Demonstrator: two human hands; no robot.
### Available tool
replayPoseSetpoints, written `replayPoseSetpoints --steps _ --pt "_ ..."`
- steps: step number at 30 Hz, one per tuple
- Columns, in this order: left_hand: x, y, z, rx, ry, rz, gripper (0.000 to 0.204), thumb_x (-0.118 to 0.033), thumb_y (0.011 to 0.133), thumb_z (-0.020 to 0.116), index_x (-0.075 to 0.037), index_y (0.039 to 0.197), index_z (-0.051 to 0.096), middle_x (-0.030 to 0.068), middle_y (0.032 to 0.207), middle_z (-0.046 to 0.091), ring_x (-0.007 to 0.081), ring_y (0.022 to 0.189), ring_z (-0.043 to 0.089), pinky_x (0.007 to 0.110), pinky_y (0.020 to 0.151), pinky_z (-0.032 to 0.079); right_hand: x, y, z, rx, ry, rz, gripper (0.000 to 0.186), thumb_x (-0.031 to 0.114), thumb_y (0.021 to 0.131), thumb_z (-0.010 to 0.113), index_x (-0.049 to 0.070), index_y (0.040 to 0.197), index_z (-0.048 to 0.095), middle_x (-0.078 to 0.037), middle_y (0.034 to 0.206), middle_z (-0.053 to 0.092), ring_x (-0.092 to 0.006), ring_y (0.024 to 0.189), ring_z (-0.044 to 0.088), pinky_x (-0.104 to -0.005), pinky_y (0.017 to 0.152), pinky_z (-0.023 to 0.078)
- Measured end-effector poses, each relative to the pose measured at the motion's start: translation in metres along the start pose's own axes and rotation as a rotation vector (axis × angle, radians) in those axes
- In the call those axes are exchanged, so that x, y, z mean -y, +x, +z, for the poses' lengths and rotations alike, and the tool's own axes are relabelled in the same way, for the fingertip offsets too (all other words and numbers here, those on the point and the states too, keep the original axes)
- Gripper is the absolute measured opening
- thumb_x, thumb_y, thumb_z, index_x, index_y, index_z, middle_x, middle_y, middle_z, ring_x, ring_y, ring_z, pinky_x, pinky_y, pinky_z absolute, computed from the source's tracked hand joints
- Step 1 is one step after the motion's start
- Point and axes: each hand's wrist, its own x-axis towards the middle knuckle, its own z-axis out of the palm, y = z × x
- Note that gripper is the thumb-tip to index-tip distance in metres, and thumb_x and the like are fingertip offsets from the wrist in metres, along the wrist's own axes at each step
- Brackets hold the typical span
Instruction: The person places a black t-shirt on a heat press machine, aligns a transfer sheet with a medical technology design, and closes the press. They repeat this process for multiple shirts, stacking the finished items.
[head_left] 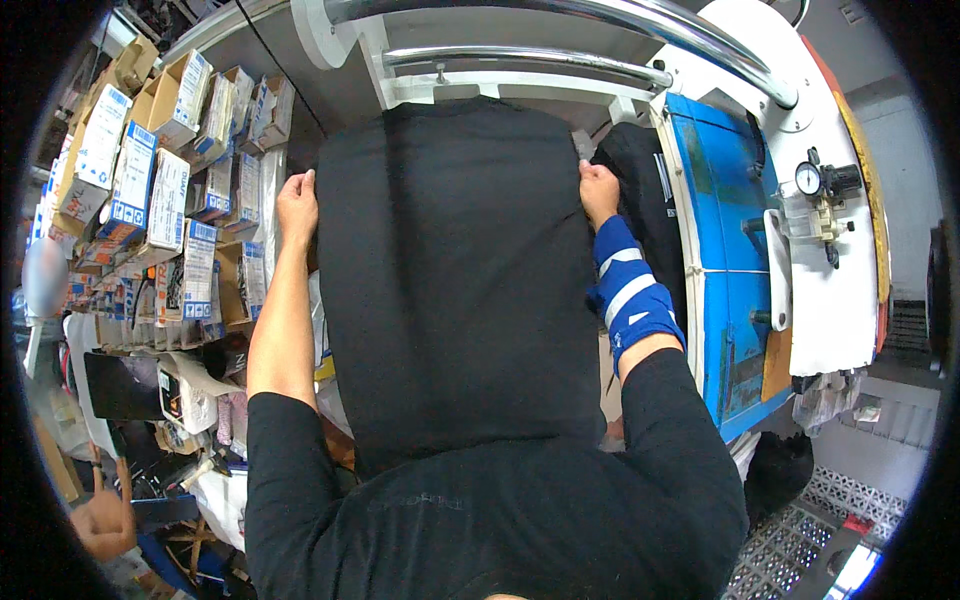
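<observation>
Nearest the camera, at the bottom centre of the frame, is the wearer's own black shirt [500,530], its short sleeves reaching partway down both arms. Above it, filling the middle of the frame, a black garment [460,280] lies spread out with a few soft creases, its lower edge meeting the shirt. The left hand [297,208], left of the upper centre, is closed with its thumb uppermost on the garment's left edge; the right hand [600,192], right of the upper centre, is closed on the opposite edge. A blue wrap [636,300] with pale stripes covers the right forearm. Just beyond that arm, a second dark cloth [648,215] lies beside a blue metal casing [735,330], which stands at the right of the frame. Farther right, a round gauge [808,178] is fixed before a white panel [835,320]. Across the top run a thick chrome bar [720,50] and a thinner rail [530,55]. Open cardboard boxes [125,180] with white and blue sides crowd the upper left.
</observation>
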Motion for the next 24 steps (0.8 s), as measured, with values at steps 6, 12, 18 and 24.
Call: replayPoseSetpoints --steps 6,12,18,24 --pt "-0.005 0.015 0.007 0.006 0.178 -0.014 0.033 -0.031 0.098 0.066 0.000 0.110 0.071 0.0174 0.104 0.074 0.0283 0.095 0.071 0.040 0.086 0.053 -0.025 0.018 -0.011 0.361 0.113 0.188 0.027 0.031 0.094 0.073 0.004 0.095 0.076 -0.012 0.090 0.076 -0.0202 0.081 0.069 -0.0377 0.076 0.053" --pt "-0.104 -0.045 0.042 0.153 0.347 0.734 0.023 -0.011 0.090 0.065 -0.004 0.111 0.070 0.0148 0.111 0.069 0.0352 0.110 0.062 0.047 0.100 0.047 0.148 -0.057 0.009 -0.028 -0.185 -0.807 0.030 0.028 0.091 0.066 0.004 0.109 0.071 -0.016 0.120 0.068 -0.0353 0.119 0.060 -0.0511 0.105 0.045" --pt "-0.147 -0.064 0.106 0.148 0.446 0.732 0.027 -0.016 0.091 0.064 -0.012 0.117 0.068 0.0077 0.116 0.066 0.0317 0.111 0.060 0.051 0.100 0.045 0.189 -0.083 0.052 0.105 -0.422 -0.713 0.036 0.035 0.094 0.061 0.013 0.121 0.067 -0.010 0.121 0.063 -0.0321 0.121 0.057 -0.0610 0.110 0.038" --pt "-0.137 -0.020 0.051 0.248 0.723 0.381 0.024 -0.023 0.095 0.060 -0.008 0.110 0.072 0.0145 0.110 0.070 0.0374 0.107 0.064 0.049 0.093 0.049 0.137 -0.006 -0.021 0.090 -0.734 -0.364 0.027 0.032 0.092 0.061 0.008 0.099 0.070 -0.016 0.106 0.069 -0.0394 0.103 0.063 -0.0586 0.091 0.047"
